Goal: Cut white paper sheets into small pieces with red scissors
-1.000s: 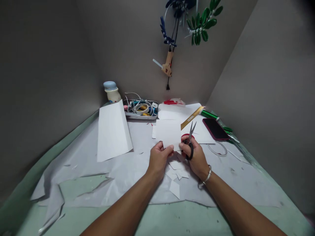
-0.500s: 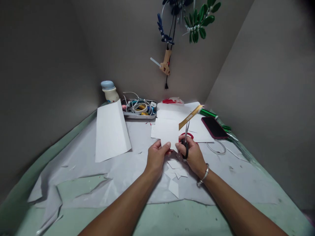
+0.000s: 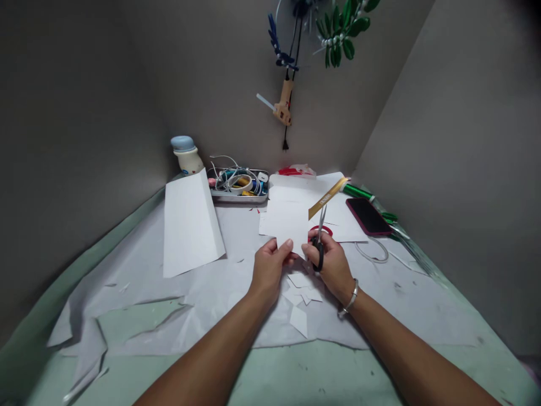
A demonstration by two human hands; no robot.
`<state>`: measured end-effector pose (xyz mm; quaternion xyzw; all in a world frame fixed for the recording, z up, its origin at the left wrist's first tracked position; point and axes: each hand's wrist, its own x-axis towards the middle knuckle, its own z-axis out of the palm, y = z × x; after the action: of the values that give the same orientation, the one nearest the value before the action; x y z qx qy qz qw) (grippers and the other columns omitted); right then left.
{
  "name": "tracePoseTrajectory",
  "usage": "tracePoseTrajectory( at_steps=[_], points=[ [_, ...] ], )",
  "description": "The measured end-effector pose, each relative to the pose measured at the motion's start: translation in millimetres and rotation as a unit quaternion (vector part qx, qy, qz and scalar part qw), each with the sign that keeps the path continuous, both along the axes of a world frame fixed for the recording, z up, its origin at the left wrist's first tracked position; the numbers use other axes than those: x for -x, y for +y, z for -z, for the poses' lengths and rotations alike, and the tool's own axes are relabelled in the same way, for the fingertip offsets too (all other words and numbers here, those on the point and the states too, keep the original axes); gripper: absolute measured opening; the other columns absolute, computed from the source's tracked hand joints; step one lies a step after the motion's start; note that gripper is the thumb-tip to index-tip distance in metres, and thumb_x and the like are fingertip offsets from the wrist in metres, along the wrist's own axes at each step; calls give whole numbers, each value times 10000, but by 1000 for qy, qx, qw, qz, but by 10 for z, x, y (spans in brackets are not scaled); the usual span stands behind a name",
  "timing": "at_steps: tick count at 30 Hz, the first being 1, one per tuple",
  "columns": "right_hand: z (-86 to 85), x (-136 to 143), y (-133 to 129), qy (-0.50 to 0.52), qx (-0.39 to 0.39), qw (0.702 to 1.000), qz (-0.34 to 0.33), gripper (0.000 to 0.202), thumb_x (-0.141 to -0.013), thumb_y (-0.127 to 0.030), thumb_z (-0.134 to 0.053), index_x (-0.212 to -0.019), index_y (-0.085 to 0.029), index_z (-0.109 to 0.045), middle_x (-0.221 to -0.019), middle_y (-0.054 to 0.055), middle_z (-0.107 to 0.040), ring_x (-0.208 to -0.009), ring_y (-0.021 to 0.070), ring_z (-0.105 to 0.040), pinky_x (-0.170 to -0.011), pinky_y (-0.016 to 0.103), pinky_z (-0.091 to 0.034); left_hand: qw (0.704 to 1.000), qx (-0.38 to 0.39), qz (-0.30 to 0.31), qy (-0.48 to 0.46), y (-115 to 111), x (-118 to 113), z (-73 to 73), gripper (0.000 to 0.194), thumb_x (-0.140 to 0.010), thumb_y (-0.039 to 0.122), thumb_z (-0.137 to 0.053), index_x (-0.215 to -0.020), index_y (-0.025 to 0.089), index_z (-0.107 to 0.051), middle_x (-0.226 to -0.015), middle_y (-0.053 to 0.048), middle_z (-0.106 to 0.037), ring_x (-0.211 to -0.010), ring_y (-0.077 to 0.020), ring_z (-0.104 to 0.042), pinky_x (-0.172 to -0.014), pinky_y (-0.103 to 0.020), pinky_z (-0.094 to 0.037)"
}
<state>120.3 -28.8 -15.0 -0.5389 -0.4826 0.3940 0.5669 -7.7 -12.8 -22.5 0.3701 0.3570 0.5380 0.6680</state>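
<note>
A small white sheet of paper (image 3: 291, 223) is upright in front of me, pinched at its lower edge between thumb and fingers of my left hand (image 3: 270, 268). My right hand (image 3: 332, 260) is closed around black-handled scissors (image 3: 319, 245), blades pointing up and away beside the sheet's right edge. The thumb of that hand is at the paper's lower right corner; whether it presses on it I cannot tell. Below both hands lie several cut white paper scraps (image 3: 299, 321). Behind the scissors are a red loop (image 3: 327, 230) and a gold lettered strip (image 3: 327, 198).
A folded white card (image 3: 190, 225) stands at left, near a blue-lidded bottle (image 3: 186, 155). A metal tray (image 3: 239, 198) holds cords and tape. White sheets (image 3: 349, 228) and a phone (image 3: 368, 216) lie at right. A glue gun (image 3: 284, 104) hangs on the wall.
The view has shifted slightly, so the background sits a little higher. Both hands, the paper and the scissors keep nearly the same pose.
</note>
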Motion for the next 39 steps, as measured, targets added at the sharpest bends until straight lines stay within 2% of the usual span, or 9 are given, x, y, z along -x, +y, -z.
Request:
tracePoseTrajectory(
  at_steps=[5, 13, 25, 35, 39],
  points=[
    [-68, -2, -10, -22, 2, 999, 31, 213, -709, -286, -616, -884, -205, -527, -648, -42, -521, -529, 95, -449, -478, 214, -389, 999, -12, 44, -4, -19, -5, -7, 282, -737, 314, -680, -946, 126, -652, -781, -54, -650, -701, -127, -586, -630, -227, -430],
    [-43, -10, -6, -26, 1, 1000, 14, 214, -705, -284, -608, -891, -213, -527, -641, -33, -529, -539, 105, -459, -480, 217, -393, 1000, -11, 21, 16, 13, 2, 48, 243, -719, 278, -687, -888, 106, -666, -683, -48, -645, -595, -103, -531, -602, -234, -416],
    [-33, -18, -10, -38, -5, 999, 11, 202, -718, -285, -608, -894, -214, -537, -650, -33, -534, -549, 107, -459, -502, 223, -402, 999, -11, 8, 29, 13, -1, 44, 255, -690, 292, -710, -858, 105, -671, -683, -55, -650, -595, -109, -537, -605, -241, -424],
    [24, -35, 17, 66, 11, 998, -13, 258, -751, -330, -603, -966, -203, -538, -585, -64, -516, -447, 86, -442, -425, 208, -346, 1000, -4, 0, 31, 7, 4, 22, 238, -677, 281, -715, -831, 104, -676, -662, -52, -648, -607, -118, -549, -603, -239, -425],
    [66, -55, 43, 74, 4, 997, -11, 257, -763, -317, -595, -985, -196, -551, -603, -52, -542, -460, 88, -451, -433, 209, -349, 999, -10, -2, 33, 5, 3, 26, 242, -692, 277, -707, -854, 100, -672, -669, -55, -645, -603, -110, -538, -595, -231, -417]
  ],
)
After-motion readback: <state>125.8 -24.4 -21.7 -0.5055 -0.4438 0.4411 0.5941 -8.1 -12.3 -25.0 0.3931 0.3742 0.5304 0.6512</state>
